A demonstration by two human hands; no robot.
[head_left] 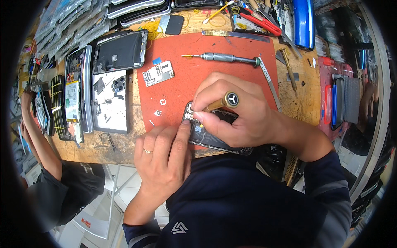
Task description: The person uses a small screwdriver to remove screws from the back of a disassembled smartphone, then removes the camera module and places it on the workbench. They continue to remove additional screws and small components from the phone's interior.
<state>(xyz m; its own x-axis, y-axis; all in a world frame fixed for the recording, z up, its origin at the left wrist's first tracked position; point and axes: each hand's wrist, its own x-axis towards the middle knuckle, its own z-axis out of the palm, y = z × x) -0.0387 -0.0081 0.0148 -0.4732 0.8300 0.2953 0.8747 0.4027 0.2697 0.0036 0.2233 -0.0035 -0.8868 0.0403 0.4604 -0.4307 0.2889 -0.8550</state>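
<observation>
An opened phone housing (211, 140), dark inside with small metal parts at its left end, lies slanted at the near edge of the red mat. My right hand (242, 111) is closed in a pinch on a brass-coloured screwdriver (231, 99) with a round cap. Its tip is hidden by my fingers at the phone's upper left corner. My left hand (163, 149) wears a ring and steadies the phone; its index fingertip presses on the same corner, and its thumb is mostly hidden. A metal phone board or plate (159, 73) and small loose parts (158, 113) lie nearby.
On the red mat (182, 47) lie a grey screwdriver (225, 57) and a metal ruler strip (269, 82). Dismantled phones (119, 51) and a white tray of parts (109, 118) stand left. Another person's arm (39, 132) is at far left. Red-handled pliers (260, 21) lie at the back.
</observation>
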